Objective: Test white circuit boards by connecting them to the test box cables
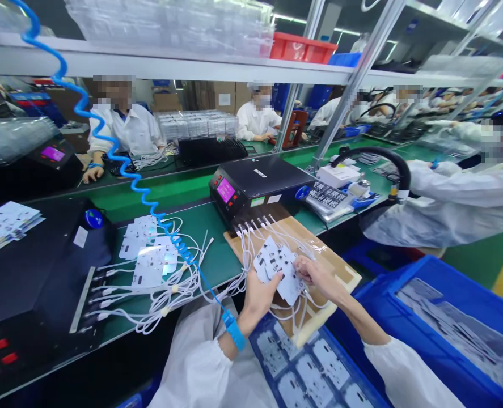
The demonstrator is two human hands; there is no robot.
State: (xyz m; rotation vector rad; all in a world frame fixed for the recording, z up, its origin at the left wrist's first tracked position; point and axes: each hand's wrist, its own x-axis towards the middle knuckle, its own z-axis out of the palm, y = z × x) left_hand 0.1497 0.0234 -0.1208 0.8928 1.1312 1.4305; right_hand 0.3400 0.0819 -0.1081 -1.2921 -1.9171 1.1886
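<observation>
My left hand (260, 292), with a blue wrist strap (233, 330) on its wrist, grips white circuit boards (282, 272) by their left edge, thumb on top. The boards are fanned out and overlap. At their right edge my right hand (313, 275) is closed, fingers pinched together; what sits between the fingertips is hidden. White cables (246, 249) run from the front of a black tester box (255, 184) with a lit purple screen. Some of them pass beneath the boards, over a tape-covered brown cardboard sheet (340, 269).
More boards (155, 260) and tangled white cables (166, 306) lie left, beside a second black box (34, 277). A blue tray (272, 382) of boards sits below my hands; a blue bin (372, 297) stands right. A coiled blue cord (119, 153) hangs in front. Co-workers sit opposite and right.
</observation>
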